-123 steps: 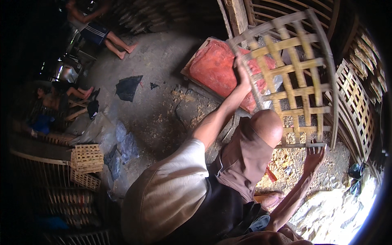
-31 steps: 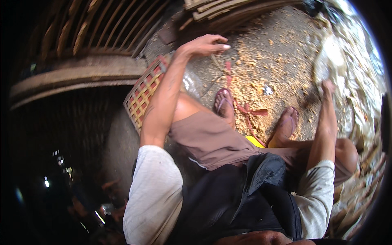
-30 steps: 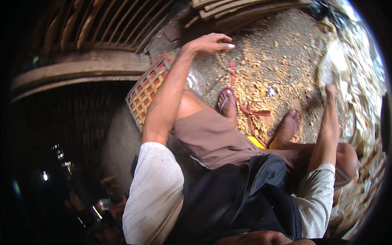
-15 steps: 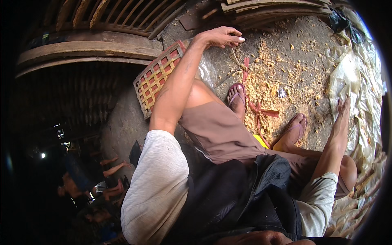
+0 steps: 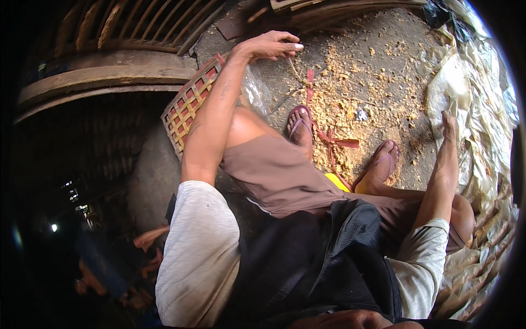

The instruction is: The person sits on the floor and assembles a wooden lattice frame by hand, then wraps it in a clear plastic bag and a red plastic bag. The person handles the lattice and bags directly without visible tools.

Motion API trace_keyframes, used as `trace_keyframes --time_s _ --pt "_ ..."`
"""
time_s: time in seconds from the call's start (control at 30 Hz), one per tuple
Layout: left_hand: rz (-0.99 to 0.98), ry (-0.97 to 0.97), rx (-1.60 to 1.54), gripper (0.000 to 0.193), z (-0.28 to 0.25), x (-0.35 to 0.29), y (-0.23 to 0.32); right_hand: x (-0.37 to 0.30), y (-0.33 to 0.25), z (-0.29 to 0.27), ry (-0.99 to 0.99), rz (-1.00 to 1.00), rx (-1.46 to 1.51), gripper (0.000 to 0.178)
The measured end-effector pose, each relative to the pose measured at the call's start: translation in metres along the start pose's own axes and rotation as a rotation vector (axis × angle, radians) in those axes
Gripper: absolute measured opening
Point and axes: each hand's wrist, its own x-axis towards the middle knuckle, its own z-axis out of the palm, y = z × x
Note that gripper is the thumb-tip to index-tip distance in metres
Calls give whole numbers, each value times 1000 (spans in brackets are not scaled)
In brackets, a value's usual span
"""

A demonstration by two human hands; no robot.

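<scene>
My left hand [image 5: 272, 45] hangs past my left knee, its fingers loosely bent and apart, with white on one fingertip. A thin pale strand [image 5: 294, 68] shows just below those fingers; whether they touch it, I cannot tell. Beside my left forearm stands a woven basket [image 5: 186, 104] of pale strips with red behind them. My right hand [image 5: 449, 129] reaches out beyond my right knee, near a crumpled plastic sheet [image 5: 453, 88]. It appears edge-on, its fingers partly hidden, and nothing shows in it.
Yellowish crumbs [image 5: 350, 88] lie scattered over the floor around my sandalled feet. A knotted red strip [image 5: 334, 140] stretches between them. Wooden boards [image 5: 339, 12] lie at the far side. A wooden beam [image 5: 104, 77] and slats stand at left; people are in the dark behind.
The whole view has shifted slightly, moving my hands, feet and the basket leftward in it. My right hand has turned, so its fingers show less. My left hand keeps its loose pose.
</scene>
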Motion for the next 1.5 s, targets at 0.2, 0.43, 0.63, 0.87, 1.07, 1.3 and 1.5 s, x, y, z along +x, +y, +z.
trace_keyframes --time_s 0.2,0.43,0.63,0.87,1.07,1.3,1.5 --pt "46 -17 28 70 5 18 18 -58 -28 18 557 54 -434 54" --pt "45 27 17 72 7 8 15 -188 -228 18 586 -237 78 34" --pt "109 -74 89 78 13 18 39 -252 -362 35 238 -477 220 50" --pt "318 107 239 113 27 9 58 -360 -448 88 -343 -769 688 43" --pt "469 54 122 130 27 -3 73 -414 -473 97 -370 -901 790 48" --pt "733 256 47 102 14 -20 67 -459 -478 48 -529 -942 520 44" --pt "787 127 -164 27 3 -26 61 -451 -479 14 -388 -1088 469 33"
